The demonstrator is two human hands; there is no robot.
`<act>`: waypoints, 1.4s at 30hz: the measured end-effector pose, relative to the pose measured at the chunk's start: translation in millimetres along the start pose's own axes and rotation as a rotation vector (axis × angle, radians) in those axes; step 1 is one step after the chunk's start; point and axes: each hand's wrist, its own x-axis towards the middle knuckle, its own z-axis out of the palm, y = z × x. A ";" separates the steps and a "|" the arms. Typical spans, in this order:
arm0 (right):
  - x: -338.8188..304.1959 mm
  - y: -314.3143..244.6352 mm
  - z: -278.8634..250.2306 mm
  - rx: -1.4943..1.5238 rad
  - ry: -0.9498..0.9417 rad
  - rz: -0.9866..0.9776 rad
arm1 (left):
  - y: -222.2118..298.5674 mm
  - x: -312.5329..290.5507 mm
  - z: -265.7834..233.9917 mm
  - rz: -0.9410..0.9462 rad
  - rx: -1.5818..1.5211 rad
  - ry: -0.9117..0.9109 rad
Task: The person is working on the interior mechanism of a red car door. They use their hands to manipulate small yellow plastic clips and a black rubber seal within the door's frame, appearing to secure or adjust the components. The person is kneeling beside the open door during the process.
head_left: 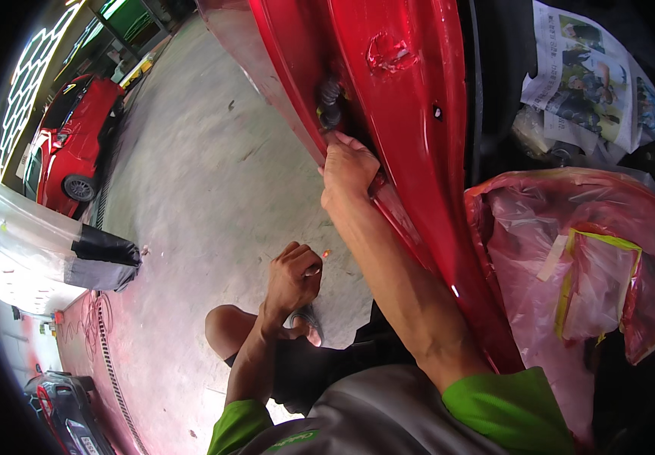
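Fingertips of the R hand (352, 168) were bunched tight at the gap along the L side of the red car frame (411, 152), just below 1 black ribbed boot (330, 102) set in that gap; tips part hidden by the edge, so couldn't tell if they gripped anything. L hand (295, 274) hung free, well apart to the L of the frame, fingers curled in to a loose fist; inside of the palm hidden.

On the frame itself: 1 rough, glossy patch (393, 51) nr the top, & 1 small dark slot (438, 112) below it. Frame ran off at the top; lower end part covered by the R forearm. 1 narrower red panel (286, 45) stood across the gap, also cut off up top.

R of the frame: pink-tinted plastic sheet (524, 227) w/ yellow-green tape (566, 292), & newspaper (547, 83) above, at least 1 pc, folds hiding the count. Beyond, too dark to make out.

Far L of the frame, across the grey floor (206, 136): 2 cars approx., 1 red car (70, 140), 1 dark car (70, 409) cut off, w/ pale sheeting (32, 227) between; what it covered, couldn't tell.
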 end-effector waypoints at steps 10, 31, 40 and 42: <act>4.3 4.7 -1.0 -0.045 0.002 -0.049 | -3.9 2.5 -8.8 0.002 -0.004 0.064; -2.9 -4.1 -20.0 -0.073 -0.147 0.050 | 3.8 -18.3 -11.4 -0.056 0.048 0.049; -6.2 -5.2 -17.7 -0.030 -0.108 0.057 | 2.7 -21.4 -12.2 -0.081 0.063 0.023; -7.5 -7.0 -12.1 -0.022 -0.101 0.025 | 2.9 -21.6 -10.8 -0.082 0.060 0.024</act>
